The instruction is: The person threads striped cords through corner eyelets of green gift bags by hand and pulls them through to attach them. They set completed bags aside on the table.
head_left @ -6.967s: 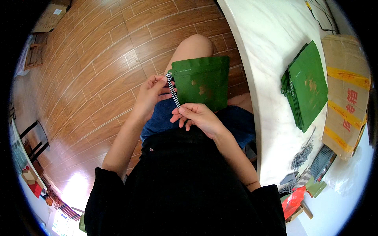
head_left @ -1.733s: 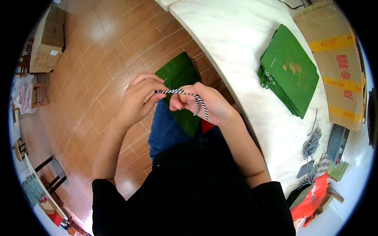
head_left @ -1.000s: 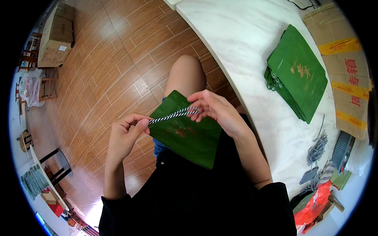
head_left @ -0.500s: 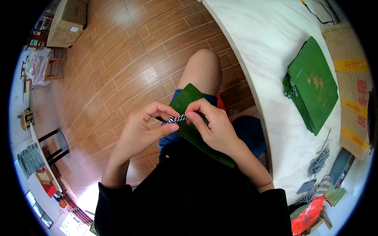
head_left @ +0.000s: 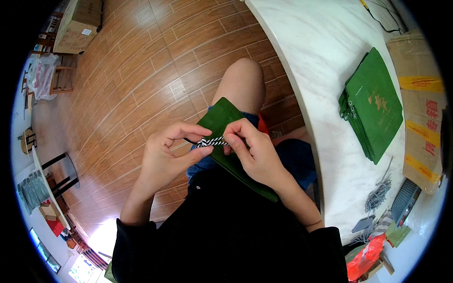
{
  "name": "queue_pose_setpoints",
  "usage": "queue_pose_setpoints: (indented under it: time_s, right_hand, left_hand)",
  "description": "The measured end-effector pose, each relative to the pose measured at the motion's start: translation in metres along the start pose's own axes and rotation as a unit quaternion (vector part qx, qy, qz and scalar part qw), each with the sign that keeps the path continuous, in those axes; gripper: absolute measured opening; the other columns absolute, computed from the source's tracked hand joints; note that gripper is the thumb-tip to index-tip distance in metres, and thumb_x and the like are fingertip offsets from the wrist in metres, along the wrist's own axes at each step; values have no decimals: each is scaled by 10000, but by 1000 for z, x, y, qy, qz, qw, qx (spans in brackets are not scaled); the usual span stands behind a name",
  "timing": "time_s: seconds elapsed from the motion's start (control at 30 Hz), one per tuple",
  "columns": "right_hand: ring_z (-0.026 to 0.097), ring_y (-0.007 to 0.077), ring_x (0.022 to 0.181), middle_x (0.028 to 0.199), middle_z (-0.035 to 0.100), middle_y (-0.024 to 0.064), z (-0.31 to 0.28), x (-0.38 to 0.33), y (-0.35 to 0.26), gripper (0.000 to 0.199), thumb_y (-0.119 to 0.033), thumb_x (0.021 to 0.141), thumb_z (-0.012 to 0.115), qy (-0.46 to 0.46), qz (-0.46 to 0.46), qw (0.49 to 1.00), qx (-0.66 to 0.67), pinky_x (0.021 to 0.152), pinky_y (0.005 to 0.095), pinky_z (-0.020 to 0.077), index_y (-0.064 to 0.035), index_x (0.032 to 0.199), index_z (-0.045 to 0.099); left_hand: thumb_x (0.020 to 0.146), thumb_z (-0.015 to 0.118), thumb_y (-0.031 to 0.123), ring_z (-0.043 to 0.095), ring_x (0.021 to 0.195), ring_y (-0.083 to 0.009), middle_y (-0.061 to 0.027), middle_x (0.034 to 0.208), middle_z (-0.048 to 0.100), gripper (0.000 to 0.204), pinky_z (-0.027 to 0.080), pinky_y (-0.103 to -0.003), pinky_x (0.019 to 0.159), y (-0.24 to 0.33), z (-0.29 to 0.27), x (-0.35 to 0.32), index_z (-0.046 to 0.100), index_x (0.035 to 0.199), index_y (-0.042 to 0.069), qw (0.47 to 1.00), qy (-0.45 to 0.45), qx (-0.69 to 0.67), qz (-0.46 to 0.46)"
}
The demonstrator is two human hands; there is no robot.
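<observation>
A flat green paper bag (head_left: 222, 123) lies on my lap, over my bare knee. A black-and-white twisted cord (head_left: 212, 141) runs across its near edge. My left hand (head_left: 165, 153) pinches the cord's left end between thumb and forefinger. My right hand (head_left: 252, 151) pinches the cord's right end against the bag. The two hands are close together, fingertips a short way apart. Where the cord meets the bag is hidden by my fingers.
A white marble table (head_left: 325, 70) curves along my right. On it lie a stack of flat green bags (head_left: 375, 106), a cardboard box (head_left: 422, 108) and a bundle of cords (head_left: 377, 195). Wooden floor (head_left: 132, 80) spreads to the left, with a carton (head_left: 78, 23) far off.
The bag has swung on my lap and now lies narrower under my hands. My hands have drawn closer together, so less of the cord shows between them.
</observation>
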State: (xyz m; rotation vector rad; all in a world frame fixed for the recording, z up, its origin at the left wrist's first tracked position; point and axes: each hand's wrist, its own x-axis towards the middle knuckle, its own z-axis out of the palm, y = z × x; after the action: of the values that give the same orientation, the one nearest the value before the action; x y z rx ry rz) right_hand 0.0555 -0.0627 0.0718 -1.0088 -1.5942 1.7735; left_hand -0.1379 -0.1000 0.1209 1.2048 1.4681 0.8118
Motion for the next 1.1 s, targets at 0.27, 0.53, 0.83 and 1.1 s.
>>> queue_pose_setpoints:
  time_s: [0.27, 0.53, 0.83, 1.1]
  right_hand:
    - [545, 61, 688, 750, 595, 23, -4, 3, -1, 193, -175, 864, 657, -31, -22, 998, 52, 612, 236, 442, -4, 888, 569]
    - [527, 57, 678, 713, 587, 25, -9, -1, 2, 140, -114, 849, 652, -14, -8, 998, 65, 611, 230, 430, -3, 839, 569]
    - [546, 66, 702, 734, 597, 43, -14, -1, -2, 125, -95, 841, 654, -17, 6, 998, 67, 630, 238, 443, 0, 856, 574]
    - [612, 163, 763, 864, 624, 93, -15, 0, -22, 171, -101, 802, 681, -25, -78, 997, -13, 694, 295, 486, -7, 901, 578]
  left_hand:
    - [737, 765, 81, 642, 853, -122, -54, 897, 680, 254, 499, -246, 764, -1, -2, 0, 644, 958, 45, 999, -22, 32, 4]
    - [717, 771, 70, 623, 851, -119, -39, 914, 669, 257, 500, -256, 756, 1, 2, 0, 660, 948, 52, 1000, -13, 19, -3]
    - [725, 766, 73, 642, 826, -125, -50, 936, 669, 246, 498, -248, 745, -1, 4, 1, 657, 944, 48, 1000, 15, -7, 15]
    - [742, 741, 91, 663, 778, -177, -45, 824, 685, 205, 442, -309, 804, 5, 7, 6, 637, 917, 66, 988, -29, 122, 94]
